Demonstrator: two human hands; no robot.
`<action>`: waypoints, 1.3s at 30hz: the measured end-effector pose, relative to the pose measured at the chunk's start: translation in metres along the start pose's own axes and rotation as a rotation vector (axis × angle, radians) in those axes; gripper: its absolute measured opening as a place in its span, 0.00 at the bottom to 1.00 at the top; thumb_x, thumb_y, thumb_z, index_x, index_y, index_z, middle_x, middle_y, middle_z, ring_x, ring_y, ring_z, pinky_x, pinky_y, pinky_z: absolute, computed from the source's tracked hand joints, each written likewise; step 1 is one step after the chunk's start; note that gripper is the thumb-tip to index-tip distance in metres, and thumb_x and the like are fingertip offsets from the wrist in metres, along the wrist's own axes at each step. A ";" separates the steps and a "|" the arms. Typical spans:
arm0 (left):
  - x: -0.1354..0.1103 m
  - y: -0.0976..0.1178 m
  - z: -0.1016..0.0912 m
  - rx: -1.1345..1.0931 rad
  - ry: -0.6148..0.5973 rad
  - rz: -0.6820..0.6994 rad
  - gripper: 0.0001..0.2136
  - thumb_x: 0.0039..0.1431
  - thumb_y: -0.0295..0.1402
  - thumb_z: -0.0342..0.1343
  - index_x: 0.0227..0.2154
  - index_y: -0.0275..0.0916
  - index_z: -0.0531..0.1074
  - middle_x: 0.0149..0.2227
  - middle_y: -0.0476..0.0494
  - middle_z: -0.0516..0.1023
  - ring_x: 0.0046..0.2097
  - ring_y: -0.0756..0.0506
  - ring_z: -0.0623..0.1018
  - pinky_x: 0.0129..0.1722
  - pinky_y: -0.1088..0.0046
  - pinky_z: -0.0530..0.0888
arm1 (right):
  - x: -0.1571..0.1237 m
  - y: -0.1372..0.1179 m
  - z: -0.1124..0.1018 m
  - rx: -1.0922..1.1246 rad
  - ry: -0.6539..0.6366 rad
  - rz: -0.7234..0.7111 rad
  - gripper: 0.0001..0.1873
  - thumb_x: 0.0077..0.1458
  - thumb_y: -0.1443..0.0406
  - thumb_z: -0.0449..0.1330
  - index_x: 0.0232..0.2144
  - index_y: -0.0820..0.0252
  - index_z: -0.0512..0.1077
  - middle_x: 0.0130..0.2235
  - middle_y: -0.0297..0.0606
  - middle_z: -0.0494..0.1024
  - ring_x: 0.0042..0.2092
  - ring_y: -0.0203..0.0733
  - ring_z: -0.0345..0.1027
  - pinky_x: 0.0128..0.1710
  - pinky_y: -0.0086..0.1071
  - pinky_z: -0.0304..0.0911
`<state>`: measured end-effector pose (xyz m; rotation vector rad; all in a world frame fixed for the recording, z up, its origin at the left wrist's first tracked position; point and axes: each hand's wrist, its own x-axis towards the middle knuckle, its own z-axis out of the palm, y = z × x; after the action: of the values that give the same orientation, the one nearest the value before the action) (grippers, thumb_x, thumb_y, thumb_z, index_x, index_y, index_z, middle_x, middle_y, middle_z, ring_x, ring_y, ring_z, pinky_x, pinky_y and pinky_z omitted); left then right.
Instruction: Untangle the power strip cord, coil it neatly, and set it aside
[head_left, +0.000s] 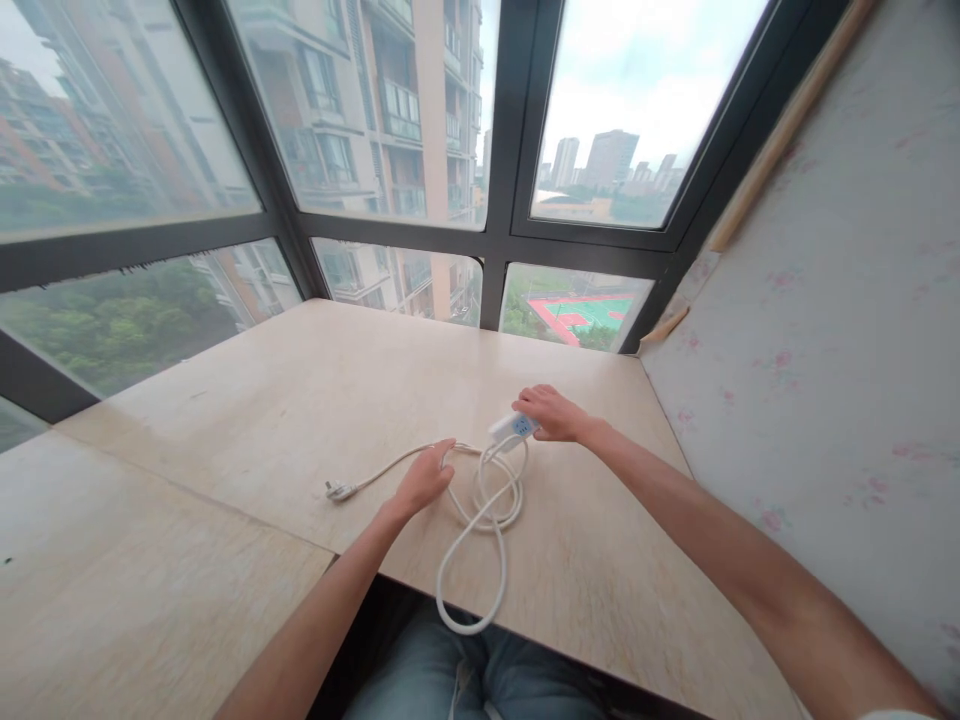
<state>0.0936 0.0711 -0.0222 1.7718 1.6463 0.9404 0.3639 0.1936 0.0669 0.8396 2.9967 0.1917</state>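
Note:
A white power strip [514, 428] with a pale blue socket face lies tilted on the marble-patterned sill, held at its right end by my right hand [551, 412]. From it runs a white cord [504, 570], looped loosely over itself; one loop hangs past the sill's front edge above my lap. My left hand [426, 480] is at the cord, left of the coils, its fingers curled around it; the fingertips are partly hidden. Further left, the cord ends in a plug [339, 491] lying on the surface with its prongs pointing left.
The broad stone sill [360, 370] has a seam on the left and a front edge over my legs [480, 670]. Dark window frames [499, 200] enclose it at the back. Flowered wallpaper [810, 330] covers the right wall, with a peeling strip [666, 328] near the corner.

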 end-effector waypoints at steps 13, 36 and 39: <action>-0.017 -0.045 -0.061 0.046 0.374 -0.280 0.20 0.60 0.32 0.45 0.54 0.33 0.66 0.50 0.34 0.76 0.28 0.47 0.78 0.36 0.70 0.74 | -0.162 0.098 -0.013 -0.319 0.205 0.532 0.20 0.48 0.68 0.59 0.46 0.68 0.70 0.40 0.54 0.76 0.41 0.50 0.67 0.38 0.38 0.52; -0.035 -0.043 -0.092 0.268 0.377 -0.096 0.15 0.62 0.41 0.48 0.36 0.39 0.77 0.29 0.42 0.79 0.32 0.44 0.76 0.35 0.70 0.67 | -0.160 0.000 0.060 0.310 -0.069 0.906 0.30 0.46 0.55 0.61 0.50 0.63 0.69 0.48 0.54 0.76 0.50 0.60 0.69 0.46 0.46 0.65; -0.036 -0.036 -0.095 0.361 0.392 -0.005 0.15 0.63 0.40 0.49 0.37 0.38 0.78 0.29 0.42 0.77 0.31 0.44 0.74 0.34 0.70 0.66 | -0.121 -0.032 0.031 0.237 0.267 0.896 0.33 0.50 0.52 0.60 0.55 0.65 0.65 0.51 0.58 0.73 0.52 0.60 0.68 0.47 0.49 0.65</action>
<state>-0.0036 0.0328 0.0028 1.8954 2.1807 1.0947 0.4521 0.1071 0.0305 2.2836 2.6299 -0.0550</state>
